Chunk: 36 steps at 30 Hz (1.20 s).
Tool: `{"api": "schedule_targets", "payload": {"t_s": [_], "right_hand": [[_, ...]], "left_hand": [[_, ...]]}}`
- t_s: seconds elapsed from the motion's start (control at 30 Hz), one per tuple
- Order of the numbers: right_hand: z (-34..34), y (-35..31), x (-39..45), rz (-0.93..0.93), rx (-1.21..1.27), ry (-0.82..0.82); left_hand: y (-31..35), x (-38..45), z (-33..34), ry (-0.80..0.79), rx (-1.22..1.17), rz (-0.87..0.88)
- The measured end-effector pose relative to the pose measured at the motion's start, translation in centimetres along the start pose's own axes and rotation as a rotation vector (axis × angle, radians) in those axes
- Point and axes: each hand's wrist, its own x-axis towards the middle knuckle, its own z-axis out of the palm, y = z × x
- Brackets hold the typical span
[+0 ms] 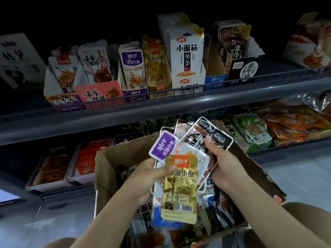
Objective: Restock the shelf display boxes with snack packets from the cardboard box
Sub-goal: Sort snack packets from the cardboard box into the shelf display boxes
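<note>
- On the upper shelf (161, 111), at the far left, a white box (16, 58) stands apart; beside it a row of display boxes runs rightward: a pink box (97, 94), a purple box (135, 94), a gold box (160, 88), a white-fronted box (187, 85), a blue box (215, 81) and a black box (244, 68).
- Below and left, on the lower shelf, clear trays (53, 169) hold orange and red packs (contents too dim to name).
- At centre left, the left hand (148, 178) pinches a fan of packets, thumb pressed on the face of the gold packet (179, 188), with the purple packet (162, 145) fanned out behind it.
- Beneath both hands, the cardboard box (111, 169) sits open, with more packets loose inside.
- At centre right, the right hand (223, 163) is curled round the black packets (211, 136), fingers over their front.
- Handling, as a judgement: these foil pouches look light, thin, bendy and slick, so a stack may slide apart; pinching each across its middle or by the flat sealed top edge should hold best.
- At far right, green bags (254, 131) and orange bags (293, 122) lie on the lower shelf.
</note>
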Motion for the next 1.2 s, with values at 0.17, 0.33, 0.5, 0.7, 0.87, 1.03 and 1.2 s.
{"api": "schedule_targets", "payload": {"t_s": [0.17,0.33,0.5,0.7,0.87,1.03,1.2], "right_hand": [[0.5,1.7,-0.7,-0.057,0.051,-0.038],[0.7,1.1,-0.7,-0.122,0.1,-0.024],[0.9,0.8,-0.1,-0.235,0.111,0.076],[0.8,0.8,0.0,-0.341,0.051,0.061],[0.6,0.5,-0.2,-0.423,-0.022,0.056],[0.7,0.4,-0.6,-0.562,-0.24,0.122],[0.6,0.0,-0.8,-0.688,-0.348,0.133]], "left_hand": [[-1.3,1.2,1.0,0.05,-0.182,-0.073],[-2.1,1.7,2.3,0.015,-0.283,-0.21],[-2.1,2.4,2.4,0.066,-0.238,-0.138],[-2.3,3.2,2.3,0.112,-0.161,-0.126],[-2.3,3.4,2.3,0.098,-0.165,-0.16],[-2.7,3.3,2.6,0.0,-0.236,-0.233],[-2.6,3.3,2.6,0.047,-0.269,-0.233]]}}
